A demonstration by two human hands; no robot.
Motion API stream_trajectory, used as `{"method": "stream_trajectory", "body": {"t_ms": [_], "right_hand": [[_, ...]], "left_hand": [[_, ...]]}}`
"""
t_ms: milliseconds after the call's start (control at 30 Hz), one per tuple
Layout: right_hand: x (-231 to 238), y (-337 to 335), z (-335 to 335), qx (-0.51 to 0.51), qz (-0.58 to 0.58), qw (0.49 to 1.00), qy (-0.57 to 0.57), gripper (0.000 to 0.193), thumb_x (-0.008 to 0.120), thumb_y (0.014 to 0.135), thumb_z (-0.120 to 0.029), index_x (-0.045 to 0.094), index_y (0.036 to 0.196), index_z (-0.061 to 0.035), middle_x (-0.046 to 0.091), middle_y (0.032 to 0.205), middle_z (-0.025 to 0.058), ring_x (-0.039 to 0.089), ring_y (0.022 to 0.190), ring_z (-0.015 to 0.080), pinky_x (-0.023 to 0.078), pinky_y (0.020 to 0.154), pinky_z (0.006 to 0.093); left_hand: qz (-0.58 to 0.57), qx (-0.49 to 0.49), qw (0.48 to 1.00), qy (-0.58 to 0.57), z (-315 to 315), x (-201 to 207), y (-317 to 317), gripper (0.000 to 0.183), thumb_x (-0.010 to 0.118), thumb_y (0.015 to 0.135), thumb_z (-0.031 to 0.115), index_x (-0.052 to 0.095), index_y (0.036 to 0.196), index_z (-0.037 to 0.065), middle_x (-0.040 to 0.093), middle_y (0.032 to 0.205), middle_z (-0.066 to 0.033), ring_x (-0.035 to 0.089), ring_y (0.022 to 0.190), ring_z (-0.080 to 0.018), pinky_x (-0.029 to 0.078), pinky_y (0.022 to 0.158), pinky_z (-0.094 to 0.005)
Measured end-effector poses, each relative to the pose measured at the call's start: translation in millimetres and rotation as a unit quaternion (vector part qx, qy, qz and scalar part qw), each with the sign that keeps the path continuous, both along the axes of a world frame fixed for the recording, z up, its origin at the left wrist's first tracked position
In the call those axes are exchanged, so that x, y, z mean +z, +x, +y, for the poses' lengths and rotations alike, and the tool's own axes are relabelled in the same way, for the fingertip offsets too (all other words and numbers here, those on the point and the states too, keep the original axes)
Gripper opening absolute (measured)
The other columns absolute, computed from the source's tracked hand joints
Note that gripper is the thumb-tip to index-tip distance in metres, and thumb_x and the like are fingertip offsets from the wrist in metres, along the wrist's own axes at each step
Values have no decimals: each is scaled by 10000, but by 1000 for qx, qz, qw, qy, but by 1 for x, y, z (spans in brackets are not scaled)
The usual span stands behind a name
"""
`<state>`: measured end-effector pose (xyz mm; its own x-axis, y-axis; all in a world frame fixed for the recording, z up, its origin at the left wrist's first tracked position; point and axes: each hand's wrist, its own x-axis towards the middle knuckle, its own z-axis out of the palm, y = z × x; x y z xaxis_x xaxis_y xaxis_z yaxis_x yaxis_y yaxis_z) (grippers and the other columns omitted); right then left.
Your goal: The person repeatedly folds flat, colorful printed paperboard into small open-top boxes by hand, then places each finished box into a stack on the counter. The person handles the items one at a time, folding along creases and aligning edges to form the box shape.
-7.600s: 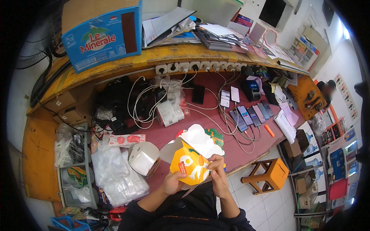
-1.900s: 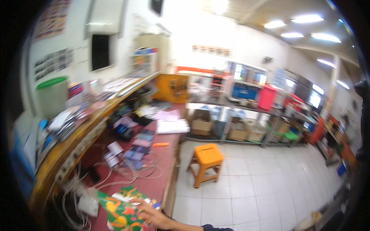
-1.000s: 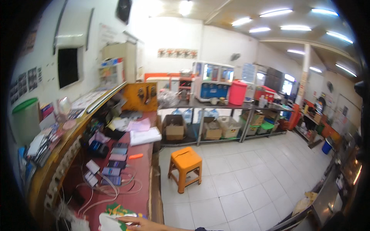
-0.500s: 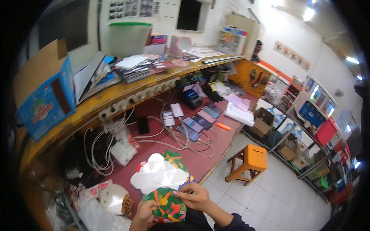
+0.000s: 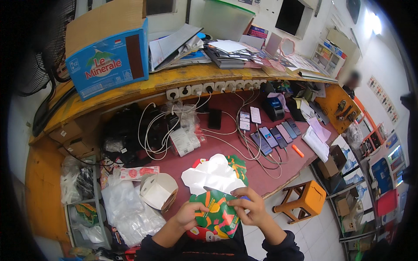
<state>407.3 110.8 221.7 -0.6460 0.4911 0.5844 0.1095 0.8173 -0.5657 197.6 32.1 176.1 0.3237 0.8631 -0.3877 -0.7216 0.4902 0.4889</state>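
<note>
A green cardboard box blank [image 5: 216, 213] with a red and yellow print is held up in front of my body. My left hand [image 5: 188, 216] grips its left side, thumb lying across the printed face. My right hand [image 5: 251, 206] pinches its upper right part with thumb and fingertips. Just beyond it, on the dark red tabletop [image 5: 183, 167], lie more cardboard blanks [image 5: 213, 174], their white inner faces and cut flaps up. A green printed edge shows at their right. To the left of my left hand stand nested white paper boxes [image 5: 157, 191] with brown edges.
Clear plastic bags [image 5: 130, 209] lie at the left. White cables [image 5: 163, 141] loop across the table to several phones [image 5: 272, 135]. An orange marker [image 5: 298, 151] lies near the right edge. An orange stool [image 5: 305, 200] stands on the floor, and a blue carton [image 5: 109, 61] on the shelf.
The view has swung left, bringing the carton and bags further in. My right fingers have shifted on the green blank, which now shows more of its printed face.
</note>
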Motion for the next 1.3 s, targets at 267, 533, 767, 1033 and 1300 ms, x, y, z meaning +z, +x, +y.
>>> {"method": "stream_trajectory", "body": {"t_ms": [267, 533, 767, 1033, 1300], "right_hand": [[-24, -8, 2, -47, 25, 998, -17, 565, 536, 842, -432, 568, 1191, 11, 492, 1279, 228, 506, 1170, 372, 403, 955, 442], [-42, -7, -1, -76, 44, 995, -40, 188, 721, 727, -96, 710, 914, -101, 607, 1026, 118, 603, 954, 264, 482, 824, 360], [-30, 2, 24, -112, 43, 988, -97, 493, 744, 698, -90, 601, 1169, -57, 543, 1210, 177, 561, 1083, 301, 442, 910, 329], [-39, -17, -1, -10, 240, 833, -498, 218, 606, 873, -82, 620, 1040, 56, 635, 1058, 135, 585, 995, 197, 438, 905, 322], [-19, -7, 0, -80, 50, 984, -154, 138, 704, 730, -138, 593, 680, -72, 547, 918, 41, 510, 1076, 287, 297, 997, 470]], "left_hand": [[42, 82, 985, 145, 13, -10, 21, 485, 467, 812, -5, 380, 1289, -17, 486, 1242, -189, 508, 1153, -274, 426, 973, -408], [-76, 12, 996, 35, 29, -12, 16, 561, 579, 886, 178, 315, 1363, 44, 459, 1304, -118, 466, 1201, -207, 404, 986, -359], [138, -123, 978, 92, 5, -12, 11, 527, 561, 823, 23, 384, 1320, 16, 536, 1225, -111, 541, 1110, -210, 447, 938, -356], [161, -90, 963, 198, 14, -21, -8, 598, 584, 792, 157, 388, 1330, -16, 570, 1197, -155, 538, 1126, -257, 404, 984, -367], [102, -23, 992, 65, 40, 5, -11, 414, 483, 954, 263, 452, 1237, -38, 570, 1165, -128, 582, 1043, -195, 449, 928, -324]]}}
